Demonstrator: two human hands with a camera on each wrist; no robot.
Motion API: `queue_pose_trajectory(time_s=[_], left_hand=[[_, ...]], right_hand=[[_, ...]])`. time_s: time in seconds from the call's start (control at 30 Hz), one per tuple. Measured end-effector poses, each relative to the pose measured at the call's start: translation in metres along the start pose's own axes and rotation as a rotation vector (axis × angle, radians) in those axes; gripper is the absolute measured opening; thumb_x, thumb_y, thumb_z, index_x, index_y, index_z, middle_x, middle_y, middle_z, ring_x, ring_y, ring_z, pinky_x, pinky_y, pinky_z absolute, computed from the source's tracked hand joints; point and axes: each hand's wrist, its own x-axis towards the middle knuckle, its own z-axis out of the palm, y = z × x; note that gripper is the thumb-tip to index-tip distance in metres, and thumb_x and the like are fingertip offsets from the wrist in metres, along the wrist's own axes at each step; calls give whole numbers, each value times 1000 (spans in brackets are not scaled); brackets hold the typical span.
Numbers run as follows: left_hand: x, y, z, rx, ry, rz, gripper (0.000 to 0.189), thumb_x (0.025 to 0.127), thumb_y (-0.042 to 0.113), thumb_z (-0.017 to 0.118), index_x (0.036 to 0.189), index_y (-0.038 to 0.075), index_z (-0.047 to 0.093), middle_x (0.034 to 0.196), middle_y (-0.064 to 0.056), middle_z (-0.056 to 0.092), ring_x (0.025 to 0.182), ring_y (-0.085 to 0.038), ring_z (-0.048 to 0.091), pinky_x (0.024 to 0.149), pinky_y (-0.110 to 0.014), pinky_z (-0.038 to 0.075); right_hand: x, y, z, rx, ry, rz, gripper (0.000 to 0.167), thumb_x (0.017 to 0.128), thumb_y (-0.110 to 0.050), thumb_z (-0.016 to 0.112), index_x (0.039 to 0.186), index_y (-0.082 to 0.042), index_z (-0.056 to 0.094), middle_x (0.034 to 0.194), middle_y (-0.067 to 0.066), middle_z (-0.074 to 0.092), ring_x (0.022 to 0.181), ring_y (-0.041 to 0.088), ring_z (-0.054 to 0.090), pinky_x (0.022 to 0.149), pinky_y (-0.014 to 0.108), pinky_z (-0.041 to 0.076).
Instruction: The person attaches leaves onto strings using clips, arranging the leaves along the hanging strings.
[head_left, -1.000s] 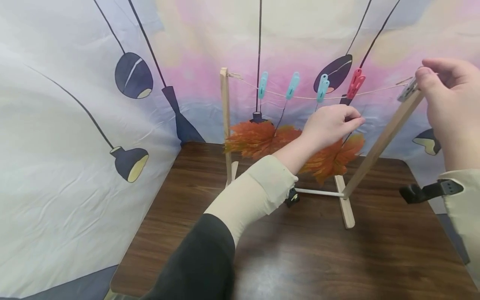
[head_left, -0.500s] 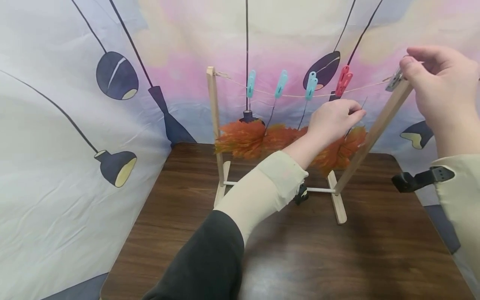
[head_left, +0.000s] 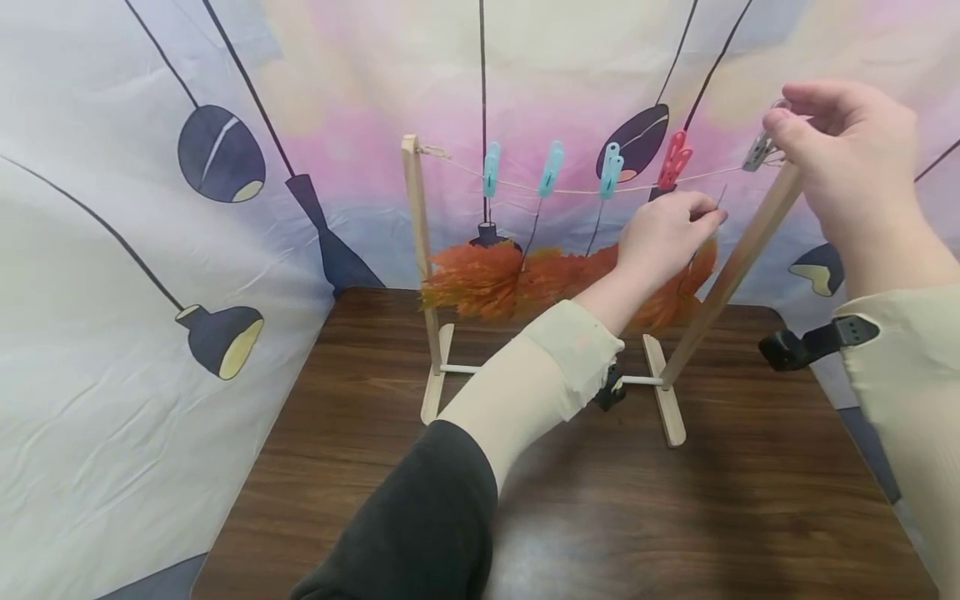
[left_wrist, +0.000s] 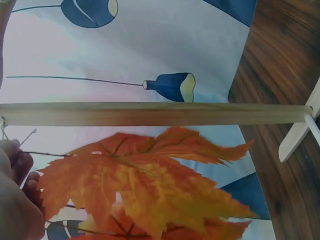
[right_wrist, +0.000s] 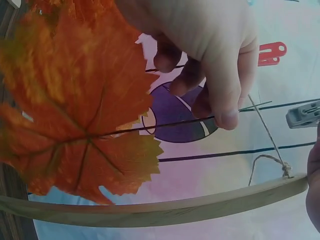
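My left hand (head_left: 663, 237) pinches the thin dark stem of an orange maple leaf (left_wrist: 145, 180) between thumb and fingers, just below the string. The stem's tip pokes up past the fingertips, and the leaf hangs close to the right wooden post (head_left: 738, 271). Up near the top of that post, my right hand (head_left: 862, 162) pinches a grey clothespin (head_left: 757, 152) by its upper end. In the right wrist view the grey clothespin (right_wrist: 304, 115) stands apart from the leaf's stem. Further left, a red clothespin (head_left: 673, 160) sits on the string.
Three light blue clothespins, the leftmost (head_left: 491, 171) among them, sit on the string with leaves (head_left: 480, 279) hanging below. A left post (head_left: 420, 225) and white crossbar (head_left: 641, 380) complete the rack on a brown table (head_left: 360, 467). A printed cloth (head_left: 375, 75) hangs behind.
The head view has shifted, so the rack appears further left. My right hand has brought the grey clothespin inward from the post's top, closer to the left hand. The left hand keeps the stem.
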Motion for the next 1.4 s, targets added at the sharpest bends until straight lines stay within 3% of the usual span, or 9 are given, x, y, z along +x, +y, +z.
queue_pose_trajectory(time_s=[0.13, 0.27, 0.4, 0.5, 0.9, 1.1, 1.4], left_hand=[[-3, 2, 2, 9, 49, -14, 25, 93, 48, 51, 112, 41, 65, 104, 27, 60, 100, 8, 53, 81, -15, 41], [-6, 6, 4, 40, 100, -10, 25, 95, 46, 49, 113, 40, 65, 107, 26, 62, 100, 6, 55, 78, -15, 43], [-7, 9, 7, 23, 129, -9, 23, 95, 43, 49, 112, 38, 65, 105, 24, 63, 97, 3, 58, 76, -15, 43], [-5, 9, 10, -23, 136, -25, 22, 95, 42, 50, 111, 37, 66, 105, 24, 63, 97, 3, 58, 77, -14, 43], [-1, 1, 11, -104, 160, -52, 22, 96, 39, 51, 111, 36, 67, 108, 24, 63, 101, 3, 56, 83, -13, 42], [0, 1, 10, -98, 157, -67, 21, 96, 39, 51, 109, 36, 67, 105, 24, 63, 101, 3, 56, 82, -15, 43], [2, 1, 4, -59, 141, -50, 20, 96, 38, 50, 105, 34, 67, 85, 19, 63, 86, 0, 57, 72, -17, 44]], right_hand=[[0, -2, 0, 51, -11, 17, 36, 86, -20, 68, 121, -15, 64, 114, -6, 61, 99, 3, 54, 94, 17, 39], [0, -1, -2, 37, -21, 6, 36, 86, -21, 68, 121, -15, 64, 110, -6, 62, 90, 1, 57, 92, 17, 41], [1, -2, -4, -28, -41, -3, 36, 87, -22, 68, 122, -17, 63, 104, -10, 62, 81, -2, 57, 79, 13, 43], [3, -3, -3, -36, -66, -15, 36, 87, -20, 67, 122, -16, 63, 101, -10, 62, 79, -2, 57, 71, 11, 41], [5, -6, 4, -75, -156, -60, 29, 90, -17, 64, 118, -13, 64, 92, -14, 60, 75, 0, 58, 66, 10, 42], [6, -6, 7, -106, -201, -33, 30, 91, -21, 62, 121, -15, 62, 92, -13, 59, 77, 0, 57, 65, 10, 43], [8, -5, 11, -186, -212, -16, 33, 92, -24, 60, 124, -19, 60, 94, -15, 58, 77, -3, 56, 63, 11, 41]])
